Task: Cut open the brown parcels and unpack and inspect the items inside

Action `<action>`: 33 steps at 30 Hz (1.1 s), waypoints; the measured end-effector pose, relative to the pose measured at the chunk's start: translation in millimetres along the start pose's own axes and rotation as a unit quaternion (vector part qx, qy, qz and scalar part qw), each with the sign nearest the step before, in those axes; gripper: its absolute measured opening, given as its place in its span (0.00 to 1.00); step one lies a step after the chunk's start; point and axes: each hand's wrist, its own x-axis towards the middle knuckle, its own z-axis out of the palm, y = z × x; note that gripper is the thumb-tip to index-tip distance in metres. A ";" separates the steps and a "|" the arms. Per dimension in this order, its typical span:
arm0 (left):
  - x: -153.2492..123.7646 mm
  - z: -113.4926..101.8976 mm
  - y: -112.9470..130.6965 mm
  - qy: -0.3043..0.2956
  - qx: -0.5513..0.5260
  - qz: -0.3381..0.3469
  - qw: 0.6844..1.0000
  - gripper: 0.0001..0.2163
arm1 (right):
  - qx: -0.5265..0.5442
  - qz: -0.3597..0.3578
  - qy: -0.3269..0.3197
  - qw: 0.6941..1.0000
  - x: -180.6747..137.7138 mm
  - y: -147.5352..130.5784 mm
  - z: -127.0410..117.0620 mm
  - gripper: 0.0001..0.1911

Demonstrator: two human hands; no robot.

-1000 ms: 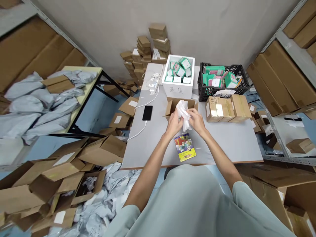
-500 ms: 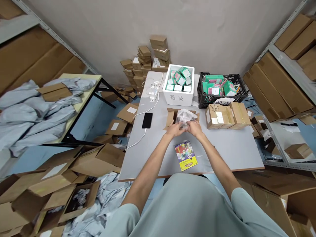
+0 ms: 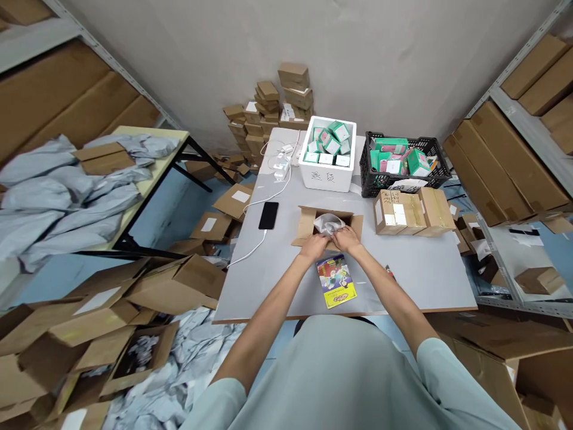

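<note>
An open cardboard box (image 3: 305, 222) stands on the grey table with its flaps spread. Inside it sits a crumpled translucent plastic bag (image 3: 328, 223); whatever the bag contains cannot be made out. My left hand (image 3: 314, 245) is closed at the bag's near edge, over the front of the box. Fingers curled, my right hand (image 3: 346, 239) grips the bag's right side. Just below my hands a colourful yellow and purple booklet (image 3: 335, 282) lies flat. A small red object (image 3: 390, 272) shows partly from behind my right forearm.
Behind the box are a white foam box (image 3: 326, 179) and a black crate (image 3: 373, 179), both holding green cartons. Taped cardboard boxes (image 3: 409, 215) stand at right. A phone (image 3: 268, 215) with its cable lies at left. Cartons and grey bags (image 3: 179, 364) crowd the floor.
The plastic bag has gone lower into the box, and both hands have come down with it. The box shows more of its flaps, and the red object has come into sight.
</note>
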 end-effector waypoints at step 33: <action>-188.7 80.2 54.9 0.262 -0.159 -0.158 0.939 0.28 | 0.224 0.063 -0.029 0.972 -134.9 39.0 136.8 0.28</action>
